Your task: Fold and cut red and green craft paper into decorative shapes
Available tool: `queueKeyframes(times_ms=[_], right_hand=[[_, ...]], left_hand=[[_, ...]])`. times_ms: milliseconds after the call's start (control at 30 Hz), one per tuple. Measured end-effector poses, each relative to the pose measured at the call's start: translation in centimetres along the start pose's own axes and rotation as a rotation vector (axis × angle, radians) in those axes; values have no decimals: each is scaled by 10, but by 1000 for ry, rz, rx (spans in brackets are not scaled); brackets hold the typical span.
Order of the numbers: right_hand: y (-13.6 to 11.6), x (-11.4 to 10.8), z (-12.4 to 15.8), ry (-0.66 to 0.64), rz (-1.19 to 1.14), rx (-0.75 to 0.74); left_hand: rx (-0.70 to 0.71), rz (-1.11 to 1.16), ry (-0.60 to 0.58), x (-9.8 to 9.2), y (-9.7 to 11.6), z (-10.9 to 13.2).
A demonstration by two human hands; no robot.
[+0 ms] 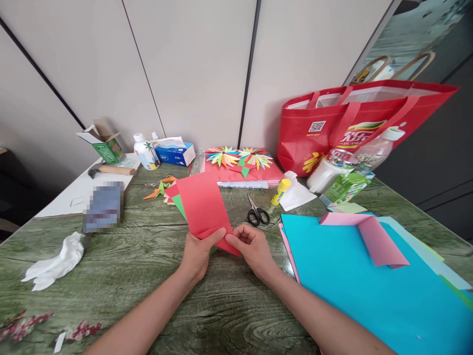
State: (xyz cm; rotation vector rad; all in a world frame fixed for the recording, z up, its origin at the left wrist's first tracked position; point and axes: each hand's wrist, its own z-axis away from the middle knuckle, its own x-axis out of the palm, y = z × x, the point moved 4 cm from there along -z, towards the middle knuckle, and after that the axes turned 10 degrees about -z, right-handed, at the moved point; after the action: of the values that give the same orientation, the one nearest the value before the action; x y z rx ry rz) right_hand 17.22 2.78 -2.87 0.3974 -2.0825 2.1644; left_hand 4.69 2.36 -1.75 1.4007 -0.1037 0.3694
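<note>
- Our left hand [197, 250] grips the red paper [203, 202] near its lower edge, thumb on top.
- Our right hand [255, 248], fingers curled, pinches the red paper's lower right edge between thumb and forefinger.
- We hold the red paper over the table [148, 261], green paper [179, 205] showing from beneath.
- We see scissors [258, 215] and a glue stick [281, 192] beyond our right hand.

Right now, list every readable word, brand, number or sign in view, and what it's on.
"HUANL", ending unclear: red bag, with large white Chinese characters above it, not clear enough to quote.
QR code: same bag; the yellow line under it is too small.
Too small or blurred to read: blue tissue pack, green-and-white open box, yellow glue stick, green carton.
No number I can read.
</note>
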Motion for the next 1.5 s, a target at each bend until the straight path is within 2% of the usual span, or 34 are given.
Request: queueKeyframes(times_ms=[333, 667, 933, 1133, 1267, 1367, 1433, 1500], right_hand=[[-1, -9, -3, 79, -41, -37], [0, -8, -2, 62, -63, -35], [4, -13, -7, 109, -107, -39], [2, -12, -5, 103, -100, -29], [-2, -13, -5, 108, -33, -55], [-5, -15, -8, 111, 5, -62], [-5, -17, -10, 116, 23, -42], [-4, -18, -12, 106, 51, 6]], left_hand=[[-80, -113, -69, -7, 3, -10], [46, -79, -88, -8, 2, -13], [-36, -155, -276, -7, 13, -16], [67, -173, -194, -9, 13, -17], [0, -221, -226, -10, 8, -18], [-24, -259, -197, -12, 9, -21], [11, -263, -122, -16, 12, -24], [159, -284, 87, -25, 21, -27]])
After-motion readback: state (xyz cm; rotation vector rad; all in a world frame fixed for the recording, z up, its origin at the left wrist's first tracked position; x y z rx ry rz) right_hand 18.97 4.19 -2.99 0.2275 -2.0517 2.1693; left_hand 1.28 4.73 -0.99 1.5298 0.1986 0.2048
